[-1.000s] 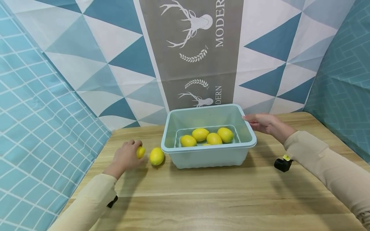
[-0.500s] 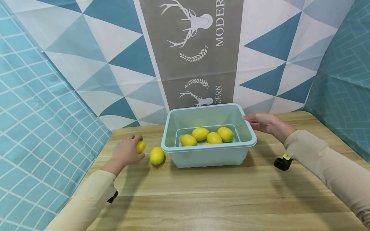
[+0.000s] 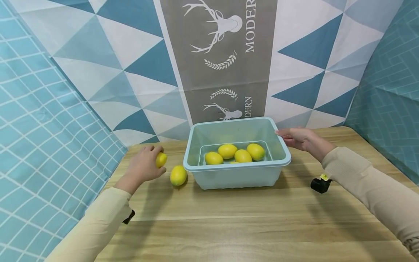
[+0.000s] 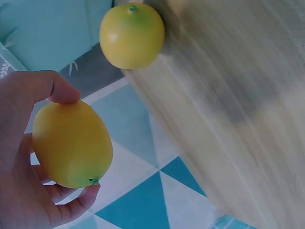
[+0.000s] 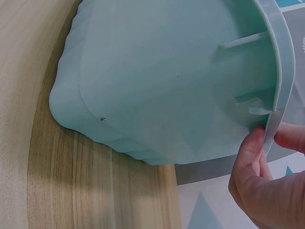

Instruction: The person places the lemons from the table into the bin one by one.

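My left hand (image 3: 144,163) holds a yellow lemon (image 4: 74,145) between thumb and curled fingers, raised over the left part of the table. Its green stem tip shows in the left wrist view. A second lemon (image 3: 178,175) lies on the wood between that hand and a pale blue-green plastic bin (image 3: 239,178). Inside the bin are several lemons (image 3: 243,156), one mostly hidden behind the front rim. At the bin's right side, my right hand (image 3: 298,139) pinches the rim (image 5: 281,86), thumb on one face and fingers on the other, as the right wrist view shows.
The wooden table (image 3: 209,225) runs back to a patterned wall cloth (image 3: 226,72). Blue tiled cloth (image 3: 49,145) borders the left side and a teal one (image 3: 386,109) the right. Black wrist-camera parts (image 3: 320,185) hang below the right sleeve.
My left hand has lifted the lemon slightly up from beside the other one and turned, so its thumb shows more. The right hand keeps its hold on the bin rim.
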The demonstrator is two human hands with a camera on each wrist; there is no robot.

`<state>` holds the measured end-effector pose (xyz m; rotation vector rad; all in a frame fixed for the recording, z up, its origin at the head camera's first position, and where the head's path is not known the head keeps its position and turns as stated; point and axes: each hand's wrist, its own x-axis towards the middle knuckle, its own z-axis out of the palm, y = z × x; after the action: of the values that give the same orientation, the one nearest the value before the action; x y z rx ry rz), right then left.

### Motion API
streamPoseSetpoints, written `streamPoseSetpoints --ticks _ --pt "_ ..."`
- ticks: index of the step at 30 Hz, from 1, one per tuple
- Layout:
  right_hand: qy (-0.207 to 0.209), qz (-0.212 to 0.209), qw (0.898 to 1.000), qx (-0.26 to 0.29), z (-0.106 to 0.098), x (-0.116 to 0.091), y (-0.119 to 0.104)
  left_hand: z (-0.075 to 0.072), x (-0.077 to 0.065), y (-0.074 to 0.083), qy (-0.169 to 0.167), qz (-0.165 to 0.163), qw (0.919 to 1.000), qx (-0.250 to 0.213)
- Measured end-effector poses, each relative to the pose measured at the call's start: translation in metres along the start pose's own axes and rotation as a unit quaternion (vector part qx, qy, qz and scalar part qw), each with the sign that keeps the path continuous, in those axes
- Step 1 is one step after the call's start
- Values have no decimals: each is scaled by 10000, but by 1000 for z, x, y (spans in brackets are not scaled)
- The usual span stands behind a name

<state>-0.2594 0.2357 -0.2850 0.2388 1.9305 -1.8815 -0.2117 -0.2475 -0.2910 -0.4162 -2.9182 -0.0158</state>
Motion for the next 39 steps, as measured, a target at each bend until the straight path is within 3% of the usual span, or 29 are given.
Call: streamPoseSetpoints --ticks 9,16,24,39 --pt "96 148 9998 -96 3 -3 -3 -16 3 14 214 191 9996 29" --pt "49 179 9997 180 1 -3 -5 -27 10 21 383 302 9987 140" --pt "0 250 9997 -14 1 -2 -6 -30 5 28 335 325 9989 57" --pt "9 220 9997 -117 1 -1 -6 -43 12 39 376 479 9980 145"
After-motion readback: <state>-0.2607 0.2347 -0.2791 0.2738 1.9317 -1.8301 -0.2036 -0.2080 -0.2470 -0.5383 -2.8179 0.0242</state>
